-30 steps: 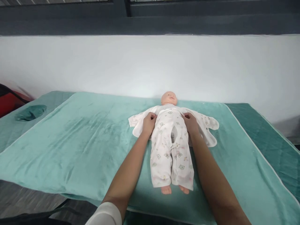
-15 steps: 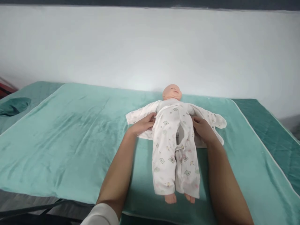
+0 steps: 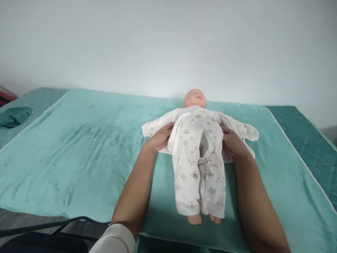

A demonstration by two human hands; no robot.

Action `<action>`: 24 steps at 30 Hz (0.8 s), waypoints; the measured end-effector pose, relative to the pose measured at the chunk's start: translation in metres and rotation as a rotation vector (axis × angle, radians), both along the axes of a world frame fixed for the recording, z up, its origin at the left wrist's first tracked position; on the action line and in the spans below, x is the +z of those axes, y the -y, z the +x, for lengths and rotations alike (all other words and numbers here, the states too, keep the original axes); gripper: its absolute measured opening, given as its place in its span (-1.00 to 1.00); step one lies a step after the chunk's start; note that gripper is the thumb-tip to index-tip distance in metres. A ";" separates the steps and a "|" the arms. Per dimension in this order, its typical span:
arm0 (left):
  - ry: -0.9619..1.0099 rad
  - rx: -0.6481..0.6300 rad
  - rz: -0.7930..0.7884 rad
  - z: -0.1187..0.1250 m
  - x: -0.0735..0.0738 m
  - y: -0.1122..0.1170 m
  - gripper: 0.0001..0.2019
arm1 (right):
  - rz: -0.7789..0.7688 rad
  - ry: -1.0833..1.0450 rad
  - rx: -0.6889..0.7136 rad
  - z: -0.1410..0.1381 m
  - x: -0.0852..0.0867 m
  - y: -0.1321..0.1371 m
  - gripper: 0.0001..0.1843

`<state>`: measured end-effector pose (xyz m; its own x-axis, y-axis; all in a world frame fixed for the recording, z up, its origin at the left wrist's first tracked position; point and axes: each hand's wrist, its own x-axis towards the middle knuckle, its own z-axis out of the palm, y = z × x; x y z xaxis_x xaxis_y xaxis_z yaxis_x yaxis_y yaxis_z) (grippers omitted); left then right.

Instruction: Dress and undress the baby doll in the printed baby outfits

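A baby doll (image 3: 195, 97) lies on its back, head toward the wall and bare feet toward me. It wears white printed baby pants (image 3: 186, 154), pulled high over its torso, with an opening at the crotch. Under them a white baby shirt (image 3: 243, 133) is spread, both sleeves stretched out sideways. My left hand (image 3: 161, 137) is closed on the left side of the pants, near the waist. On the opposite side my right hand (image 3: 233, 141) grips the pants too. The fingertips of both hands are partly hidden by the cloth.
The doll rests on a light green velvety sheet (image 3: 86, 151) over a darker green quilted cover (image 3: 310, 140). A pale wall (image 3: 131, 49) rises behind the far edge. A dark bar (image 3: 39, 227) and grey floor show at the lower left.
Both hands have moved slightly outward with the pants' sides, which look wider around the torso. The view has tilted a little; the doll stays in place.
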<state>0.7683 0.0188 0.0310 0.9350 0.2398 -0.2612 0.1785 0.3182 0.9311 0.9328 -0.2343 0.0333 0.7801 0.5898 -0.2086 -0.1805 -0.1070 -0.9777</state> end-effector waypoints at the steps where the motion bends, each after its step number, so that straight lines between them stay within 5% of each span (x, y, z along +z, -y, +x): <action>1: 0.001 -0.018 0.015 -0.001 0.001 0.001 -0.53 | -0.006 0.000 0.001 0.000 -0.001 -0.001 -0.64; 12: 0.088 -0.067 0.112 -0.011 0.003 0.003 -0.26 | 0.069 -0.113 0.000 -0.001 0.004 -0.003 -0.69; 18: 0.075 -0.055 0.094 -0.011 0.005 0.004 -0.29 | 0.085 -0.099 -0.014 -0.002 0.006 -0.006 -0.52; 24: 0.074 -0.033 0.089 -0.007 0.007 0.006 -0.32 | 0.180 -0.076 -0.032 -0.001 0.005 -0.007 -0.55</action>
